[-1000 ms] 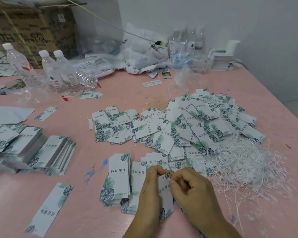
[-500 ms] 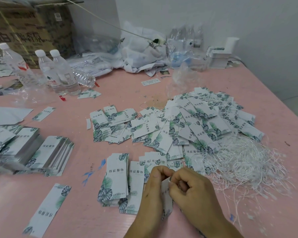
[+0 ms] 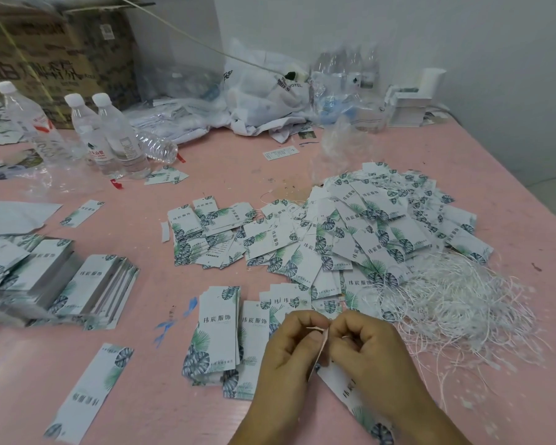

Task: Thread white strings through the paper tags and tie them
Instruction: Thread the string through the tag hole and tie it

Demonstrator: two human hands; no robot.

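Pinching one paper tag (image 3: pixel 319 354) edge-on between them, the left hand (image 3: pixel 289 351) and right hand (image 3: pixel 366 351) meet fingertip to fingertip above the pink table (image 3: pixel 206 412). White strings (image 3: pixel 456 303) lie tangled just right of them, beside the heaped tags (image 3: pixel 366 232).

strings (image 3: pixel 456 303) R of tags pile (image 3: pixel 350 232), bottles (image 3: pixel 109 136) far L
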